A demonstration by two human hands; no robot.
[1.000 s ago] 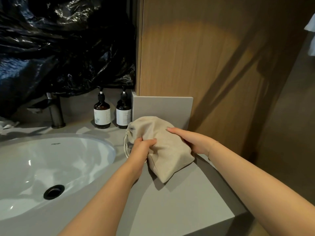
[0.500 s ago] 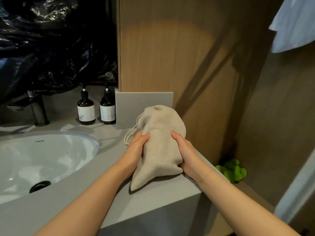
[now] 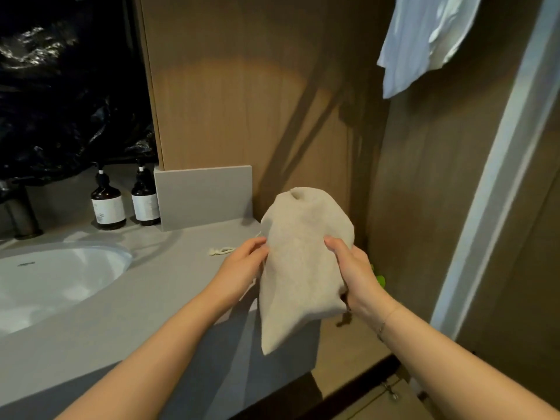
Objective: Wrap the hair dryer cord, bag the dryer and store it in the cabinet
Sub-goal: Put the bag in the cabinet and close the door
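Beige cloth bag (image 3: 303,268), apparently filled, gripped by left hand (image 3: 242,268) and right hand (image 3: 354,271) at counter (image 3: 151,298) edge; next, likely the cabinet.

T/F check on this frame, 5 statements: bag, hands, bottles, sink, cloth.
1. Both hands hold the beige drawstring bag. True: the left hand grips its left side and the right hand grips its right side.
2. The bag lies flat in the sink. False: it is held at the right end of the countertop, partly past the edge.
3. Two dark pump bottles stand side by side behind the sink. True.
4. The bottles lie tipped over. False: both stand upright.
5. A pale cloth hangs at the upper right. True.
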